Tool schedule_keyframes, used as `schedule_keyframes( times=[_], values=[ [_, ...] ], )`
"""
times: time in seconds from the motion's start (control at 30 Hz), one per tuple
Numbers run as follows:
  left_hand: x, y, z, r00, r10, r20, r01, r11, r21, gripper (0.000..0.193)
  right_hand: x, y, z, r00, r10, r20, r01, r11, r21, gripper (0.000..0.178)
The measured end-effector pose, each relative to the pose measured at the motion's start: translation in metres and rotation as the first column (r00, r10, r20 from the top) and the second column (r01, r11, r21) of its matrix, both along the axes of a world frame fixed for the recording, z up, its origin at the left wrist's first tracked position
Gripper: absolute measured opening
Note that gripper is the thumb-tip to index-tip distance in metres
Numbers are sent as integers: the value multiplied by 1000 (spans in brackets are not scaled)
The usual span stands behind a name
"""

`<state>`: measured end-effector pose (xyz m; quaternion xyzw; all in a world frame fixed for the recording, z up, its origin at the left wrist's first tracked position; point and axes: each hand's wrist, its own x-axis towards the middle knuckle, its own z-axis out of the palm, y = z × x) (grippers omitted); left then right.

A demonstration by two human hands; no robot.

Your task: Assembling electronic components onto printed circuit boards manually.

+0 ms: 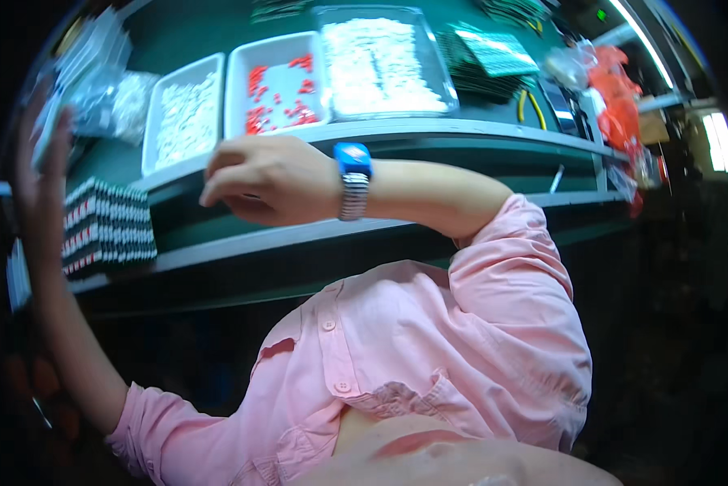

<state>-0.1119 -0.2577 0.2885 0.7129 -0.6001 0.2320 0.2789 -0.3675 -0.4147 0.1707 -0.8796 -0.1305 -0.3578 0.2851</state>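
From the head view, the right hand (271, 180) hung before the tabletop (364, 134) edge, fingers curled loosely with nothing visibly in them, just below the tray of red pieces (276, 85). The left hand (44, 162), blurred, was raised flat and open beside the stack of striped parts (109, 227). This looked like a reach between picks; a next move would need a steadier, closer approach to the stack.

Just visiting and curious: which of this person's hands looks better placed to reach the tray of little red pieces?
Probably the right hand. It hangs loosely curled in front of the bench edge, just below the white tray of red pieces. The left hand is raised open at the far left, blurred, beside the stack of striped parts.
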Motion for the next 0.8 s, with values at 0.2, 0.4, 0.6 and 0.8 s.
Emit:
schedule_keyframes(
  times=[0.2,0.4,0.6,0.8],
  values=[
    [-185,-214,-52,746,-598,-294,634,773,37,79,-128,-24,-13,986,-127,-103,145,972,183,33],
    [-315,-388,-111,872,-441,-214,490,792,363,116,-228,-34,-33,928,-333,-165,370,869,328,29],
    [-307,-464,-135,950,-278,-144,311,778,546,130,-280,-40,-50,869,-453,-200,492,744,452,24],
    [-267,-477,-133,779,-269,-567,597,594,539,125,-290,-54,-56,899,-417,-133,427,770,474,24]
  ],
)
